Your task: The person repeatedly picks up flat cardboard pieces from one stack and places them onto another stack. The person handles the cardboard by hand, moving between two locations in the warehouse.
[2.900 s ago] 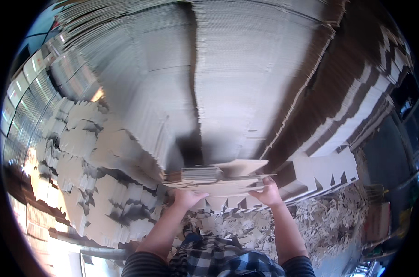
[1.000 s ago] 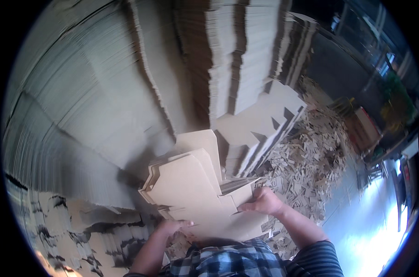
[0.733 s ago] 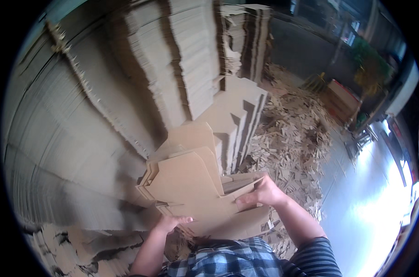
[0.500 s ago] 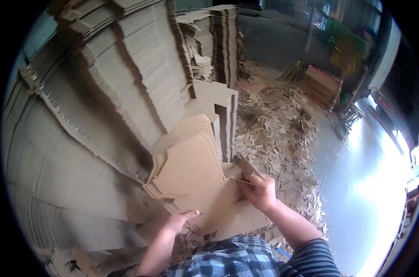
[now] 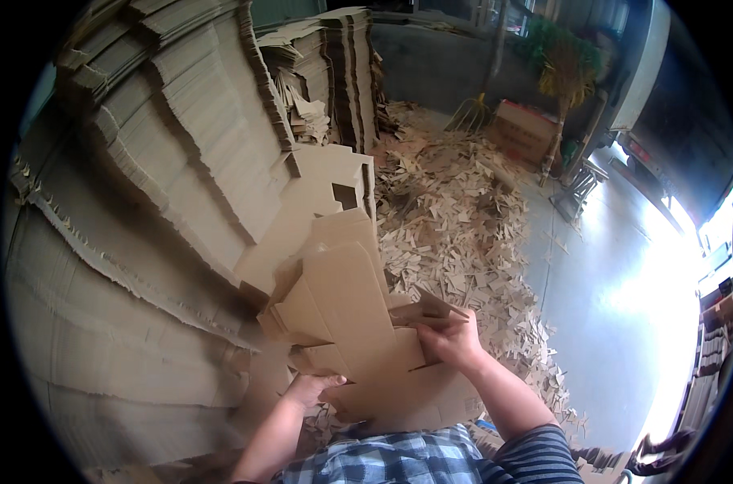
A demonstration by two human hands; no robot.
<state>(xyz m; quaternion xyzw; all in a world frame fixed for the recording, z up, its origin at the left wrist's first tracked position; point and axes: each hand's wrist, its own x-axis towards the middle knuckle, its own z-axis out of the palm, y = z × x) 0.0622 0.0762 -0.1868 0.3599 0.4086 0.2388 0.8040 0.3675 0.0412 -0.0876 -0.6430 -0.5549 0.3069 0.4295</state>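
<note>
Bundle of flat die-cut cardboard blanks (image 5: 358,323), brown corrugated, notched flaps, held at chest height just right of tall cardboard sheet stacks (image 5: 164,202). Left hand (image 5: 311,389) curled under bundle's lower left edge, fingers closed on it. Right hand (image 5: 453,343) clamped on right flap, thumb on top. Cardboard offcuts (image 5: 463,234) littered on floor right of stacks.

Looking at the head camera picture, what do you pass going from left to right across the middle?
Tall cardboard stacks → left hand → die-cut cardboard sheets → right hand → cardboard scraps → bare grey floor.
</note>
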